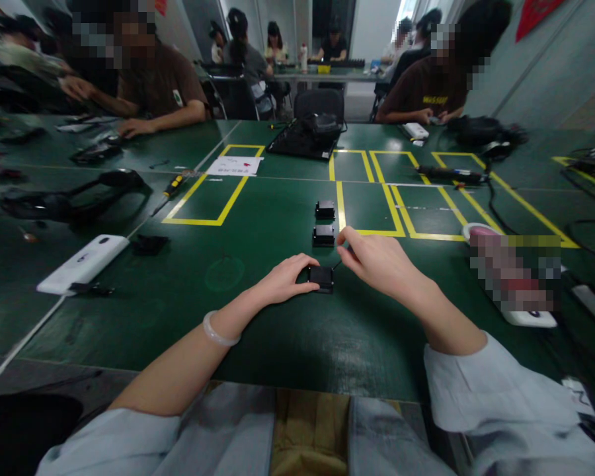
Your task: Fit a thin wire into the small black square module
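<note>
Three small black square boxes lie in a row on the green table point(258, 330). My left hand point(285, 277) grips the nearest black box point(322, 278) from its left side, fingers curled on its edge. My right hand point(374, 260) hovers just right of that box, thumb and forefinger pinched on a thin dark piece near its far right corner; what the piece is I cannot tell. The middle box point(323, 235) sits just beyond the right fingertips. The far box point(324, 209) lies further back. A pale bangle circles my left wrist.
Yellow tape rectangles point(218, 198) mark the table. A white device point(82, 263) and black headgear point(69, 198) lie at the left, a screwdriver point(173, 186) beyond. A black tray point(305, 139) sits at the back. Cables and a white object lie at the right. Other people sit around.
</note>
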`<state>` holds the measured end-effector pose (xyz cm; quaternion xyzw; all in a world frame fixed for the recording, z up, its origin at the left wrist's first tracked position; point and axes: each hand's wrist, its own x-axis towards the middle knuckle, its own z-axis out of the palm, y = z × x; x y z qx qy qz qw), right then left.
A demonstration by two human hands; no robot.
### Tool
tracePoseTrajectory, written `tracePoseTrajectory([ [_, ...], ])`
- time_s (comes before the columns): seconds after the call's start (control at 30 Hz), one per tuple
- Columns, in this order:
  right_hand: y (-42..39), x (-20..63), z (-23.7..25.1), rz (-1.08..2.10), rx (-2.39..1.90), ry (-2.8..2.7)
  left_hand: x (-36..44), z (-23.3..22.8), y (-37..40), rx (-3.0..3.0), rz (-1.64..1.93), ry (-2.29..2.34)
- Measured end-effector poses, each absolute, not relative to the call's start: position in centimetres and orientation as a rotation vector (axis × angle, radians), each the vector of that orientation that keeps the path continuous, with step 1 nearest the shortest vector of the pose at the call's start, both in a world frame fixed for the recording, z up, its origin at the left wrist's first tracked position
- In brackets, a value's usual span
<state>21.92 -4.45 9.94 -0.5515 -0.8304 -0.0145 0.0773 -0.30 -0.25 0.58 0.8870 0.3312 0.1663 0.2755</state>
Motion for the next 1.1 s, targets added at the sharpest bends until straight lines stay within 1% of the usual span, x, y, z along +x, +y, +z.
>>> tracePoseTrajectory([
  [0.17, -4.12, 21.97, 9.95, -0.137, -1.754, -2.552, -0.27, 0.46, -0.19, 2.38, 0.46, 0.886],
  [0.4, -4.38, 22.2, 9.61, 0.026, -1.56, -2.505, -0.3, 0.65, -0.19, 2.384, 0.442, 0.886],
  [0.5, -4.5, 22.14, 9.82, 0.055, -1.56, -2.491, -0.26, 0.73, -0.24, 2.384, 0.437, 0.893],
  [0.6, -4.44, 22.04, 10.09, 0.042, -1.607, -2.502, -0.23, 0.72, -0.28, 2.387, 0.445, 0.894],
  [0.77, -4.28, 21.96, 10.24, -0.075, -1.72, -2.564, -0.23, 0.7, -0.26, 2.382, 0.439, 0.888],
  [0.97, -4.43, 22.11, 10.06, 0.029, -1.565, -2.538, -0.3, 0.51, -0.19, 2.383, 0.456, 0.888],
  [1.1, -4.49, 22.05, 10.11, 0.018, -1.585, -2.519, -0.32, 0.41, -0.18, 2.393, 0.46, 0.882],
])
